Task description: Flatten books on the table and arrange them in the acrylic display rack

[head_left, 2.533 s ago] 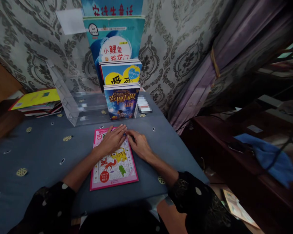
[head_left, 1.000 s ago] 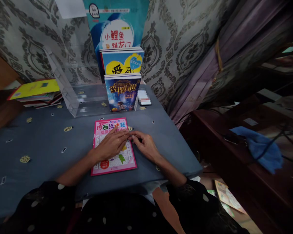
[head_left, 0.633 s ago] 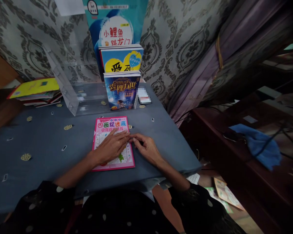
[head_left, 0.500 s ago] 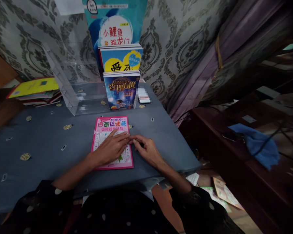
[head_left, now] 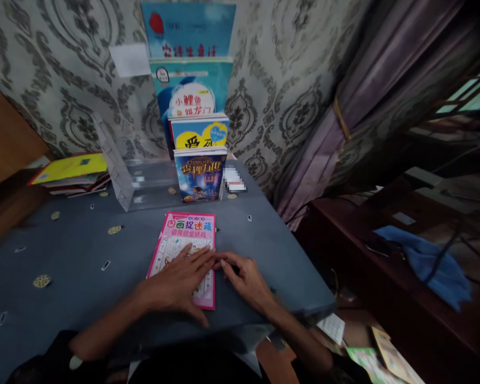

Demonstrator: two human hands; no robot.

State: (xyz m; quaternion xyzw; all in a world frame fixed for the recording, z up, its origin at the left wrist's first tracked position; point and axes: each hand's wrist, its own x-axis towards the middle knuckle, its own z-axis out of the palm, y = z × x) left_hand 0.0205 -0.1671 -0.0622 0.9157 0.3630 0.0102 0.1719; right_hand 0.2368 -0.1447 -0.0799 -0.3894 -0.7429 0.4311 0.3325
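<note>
A pink picture-puzzle book lies closed on the blue-grey tablecloth in front of me. My left hand rests flat across its lower half, fingers stretched toward the right edge and thumb spread out low. It covers much of the cover drawing. At the book's right edge, my right hand has its index finger and thumb close together in a pinch at the edge. The fingertips of both hands nearly meet there. My right hand's other fingers are curled beneath and partly hidden.
Beyond the book, a clear acrylic rack holds several upright books, a blue one in front. A stack topped by a yellow book lies at the left. The table's right edge borders a dark red desk with a blue cloth.
The view has tilted up, so the table and hands sit lower in it. My left hand's thumb has spread outward on the book. My right hand stays at the edge.
</note>
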